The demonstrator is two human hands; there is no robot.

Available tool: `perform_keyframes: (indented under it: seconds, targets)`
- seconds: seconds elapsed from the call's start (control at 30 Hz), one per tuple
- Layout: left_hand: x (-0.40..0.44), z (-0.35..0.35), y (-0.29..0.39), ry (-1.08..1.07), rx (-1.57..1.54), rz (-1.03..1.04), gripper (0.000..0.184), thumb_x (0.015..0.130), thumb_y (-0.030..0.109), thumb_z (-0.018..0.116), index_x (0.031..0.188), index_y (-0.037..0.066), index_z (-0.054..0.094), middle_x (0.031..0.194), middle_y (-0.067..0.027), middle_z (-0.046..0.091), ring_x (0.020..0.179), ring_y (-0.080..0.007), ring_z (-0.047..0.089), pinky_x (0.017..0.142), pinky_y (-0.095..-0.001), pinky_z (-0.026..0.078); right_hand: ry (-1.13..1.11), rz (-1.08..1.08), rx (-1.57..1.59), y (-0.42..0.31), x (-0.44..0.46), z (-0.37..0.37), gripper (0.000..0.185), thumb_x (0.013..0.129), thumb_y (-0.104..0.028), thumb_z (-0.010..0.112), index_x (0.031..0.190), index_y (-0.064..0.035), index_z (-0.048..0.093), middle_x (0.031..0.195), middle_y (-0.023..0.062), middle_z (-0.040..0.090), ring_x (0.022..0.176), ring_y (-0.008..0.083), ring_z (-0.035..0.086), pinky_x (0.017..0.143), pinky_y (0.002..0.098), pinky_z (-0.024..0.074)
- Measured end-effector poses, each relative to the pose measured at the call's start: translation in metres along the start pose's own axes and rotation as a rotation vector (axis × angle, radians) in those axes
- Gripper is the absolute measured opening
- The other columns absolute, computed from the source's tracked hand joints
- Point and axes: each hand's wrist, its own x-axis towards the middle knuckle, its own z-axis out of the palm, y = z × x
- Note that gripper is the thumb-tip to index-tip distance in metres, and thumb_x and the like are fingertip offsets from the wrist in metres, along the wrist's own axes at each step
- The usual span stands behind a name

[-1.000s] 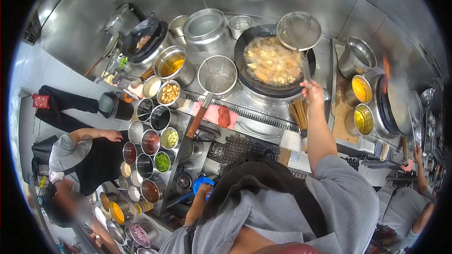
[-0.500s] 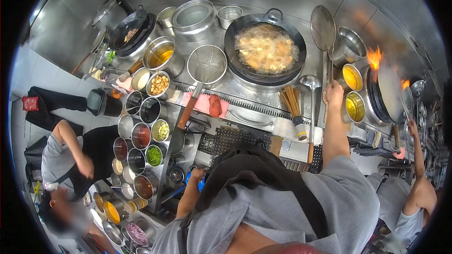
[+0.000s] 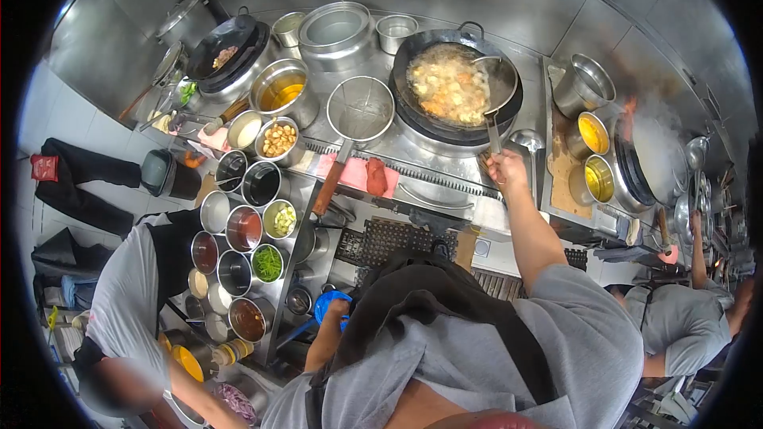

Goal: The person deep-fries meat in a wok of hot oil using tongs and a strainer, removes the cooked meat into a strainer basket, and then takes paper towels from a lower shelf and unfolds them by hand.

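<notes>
My right hand (image 3: 506,170) is closed around the handle of a wire skimmer (image 3: 501,83). The skimmer's round head dips into the right side of a big black wok (image 3: 405,83), where battered pieces (image 3: 445,83) bubble in oil. Down by my waist, my left hand (image 3: 338,310) grips the edge of a blue plastic thing (image 3: 324,305); its full shape is hidden. A ladle (image 3: 528,141) rests on the counter right of my right hand. Left of the wok lies a round mesh strainer (image 3: 360,109) with a wooden handle.
Pots of sauces, including a red one (image 3: 243,228), and cut greens (image 3: 268,263) crowd the left rack. A co-worker (image 3: 135,286) leans over at left; another person (image 3: 675,322) stands at right near a steaming wok (image 3: 656,155). A smaller wok (image 3: 230,52) sits back left.
My right hand has moved left, bringing the skimmer from upright beside the wok down into it. The left co-worker has bent forward with an arm extended. Flames at the right wok have shrunk.
</notes>
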Motion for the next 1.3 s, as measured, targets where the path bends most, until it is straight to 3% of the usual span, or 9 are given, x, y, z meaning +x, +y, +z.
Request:
perform_keyframes:
  seconds: [0.3,0.57,0.67,0.8,0.9,1.0,1.07,1.2,1.3]
  targets:
    - [0.005,-0.04,-0.009,-0.015,0.15,0.074,0.021,0.085,0.021,0.06,0.101,0.009,0.065,0.094,-0.0096,0.067,0.083,-0.0242,0.065,0.066,-0.045,0.054,-0.059,-0.029,0.064,-0.012,-0.025,0.053,0.012,0.089,-0.005,0.054,0.099,0.0021,0.053,0.066,0.0053,0.058,0.042,0.0106,0.049,0.029,0.0217,0.0259]
    - [0.027,-0.062,-0.007,-0.02,0.255,0.126,0.019,0.082,0.02,0.063,0.099,0.012,0.066,0.093,-0.0084,0.068,0.084,-0.025,0.067,0.065,-0.0476,0.054,-0.072,-0.108,-0.002,-0.008,-0.084,-0.003,0.008,0.089,-0.008,0.054,0.091,0.0,0.054,0.066,0.0073,0.057,0.04,0.0124,0.048,0.032,0.0256,0.0342]
    - [0.054,-0.065,-0.012,0.022,1.277,0.804,0.021,0.078,0.019,0.066,0.099,0.014,0.067,0.092,-0.0089,0.069,0.085,-0.0248,0.068,0.065,-0.0485,0.054,-0.027,-0.133,-0.08,-0.011,-0.106,-0.019,0.008,0.09,-0.008,0.054,0.091,-0.0004,0.054,0.066,0.0072,0.057,0.04,0.0127,0.049,0.032,0.0261,0.0349]
    - [0.058,-0.065,-0.02,-0.092,0.736,0.719,0.019,0.081,0.025,0.057,0.083,0.011,0.069,0.077,-0.0149,0.065,0.072,-0.0354,0.064,0.068,-0.0471,0.051,0.024,-0.156,-0.188,-0.014,-0.127,-0.032,0.008,0.089,-0.008,0.055,0.087,-0.0003,0.054,0.065,0.0074,0.058,0.038,0.0133,0.049,0.031,0.0273,0.0352]
    - [0.059,-0.067,-0.02,0.048,0.984,1.006,0.019,0.078,0.025,0.059,0.082,0.009,0.068,0.073,-0.0133,0.064,0.069,-0.0345,0.063,0.064,-0.0465,0.051,0.012,-0.18,-0.226,-0.014,-0.128,-0.03,0.008,0.089,-0.007,0.055,0.088,0.001,0.055,0.064,0.0078,0.057,0.037,0.0138,0.049,0.03,0.028,0.0347]
    - [0.054,-0.056,-0.008,-0.126,0.755,0.457,0.021,0.08,0.013,0.064,0.1,0.013,0.066,0.091,-0.0095,0.068,0.076,-0.0249,0.068,0.052,-0.0418,0.056,-0.01,-0.184,-0.307,-0.02,-0.131,-0.013,0.009,0.088,-0.005,0.053,0.092,0.0017,0.056,0.064,0.0081,0.057,0.037,0.0142,0.049,0.03,0.0285,0.0348]
    - [0.06,-0.045,-0.01,-0.063,0.029,-0.044,0.02,0.082,0.011,0.061,0.101,0.01,0.065,0.084,-0.008,0.066,0.073,-0.0236,0.067,0.048,-0.0416,0.054,-0.014,-0.171,-0.363,-0.022,-0.129,-0.003,0.01,0.087,-0.004,0.053,0.094,0.0021,0.056,0.064,0.0083,0.057,0.037,0.0143,0.049,0.03,0.0288,0.0349]
    - [0.047,-0.054,-0.025,-0.137,0.589,0.466,0.018,0.085,0.013,0.058,0.102,0.01,0.066,0.084,-0.0071,0.065,0.072,-0.0223,0.066,0.05,-0.0428,0.053,-0.062,-0.22,-0.459,-0.016,-0.109,0.003,0.018,0.088,-0.003,0.05,0.102,0.0018,0.058,0.064,0.0083,0.058,0.036,0.0142,0.049,0.031,0.0292,0.0355]
    - [0.077,-0.037,-0.049,-0.292,0.051,0.207,0.016,0.089,0.016,0.056,0.099,0.009,0.066,0.084,-0.008,0.065,0.07,-0.0216,0.065,0.052,-0.0412,0.054,-0.011,-0.25,-0.579,-0.031,-0.114,0.01,0.027,0.09,-0.005,0.05,0.115,-0.0005,0.059,0.061,0.0053,0.057,0.035,0.0113,0.047,0.032,0.0272,0.0358]
